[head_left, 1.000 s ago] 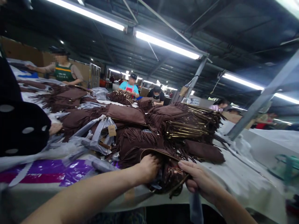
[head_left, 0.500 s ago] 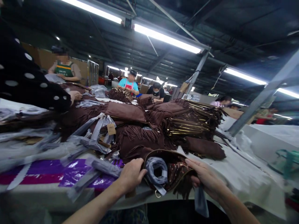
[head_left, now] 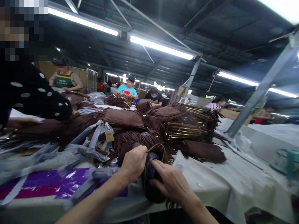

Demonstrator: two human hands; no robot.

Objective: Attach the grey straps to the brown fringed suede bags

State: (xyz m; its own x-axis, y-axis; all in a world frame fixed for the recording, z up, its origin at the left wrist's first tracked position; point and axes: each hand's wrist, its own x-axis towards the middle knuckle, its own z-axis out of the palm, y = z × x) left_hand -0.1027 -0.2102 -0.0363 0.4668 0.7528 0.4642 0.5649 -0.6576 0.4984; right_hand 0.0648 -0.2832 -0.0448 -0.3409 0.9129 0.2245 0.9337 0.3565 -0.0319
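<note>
At the table's near edge is a brown fringed bag, its mouth held wide and turned toward me. My left hand is closed on the bag's left rim. Inside the mouth sits a dark roll in clear plastic, partly covered by my fingers. My right hand reaches into the mouth, fingers and thumb around the roll. Fringe hangs below my right wrist. Close behind lies another fringed brown bag.
Stacked brown bags with gold zippers lie behind. Plastic-wrapped strips and purple packaging are at left. A person in a polka-dot sleeve reaches over the left side; other people work farther back. A metal post stands right.
My right hand has left the bag's right rim and moved left into its mouth, onto the roll. The mouth looks narrower. The co-worker at left leans farther in.
</note>
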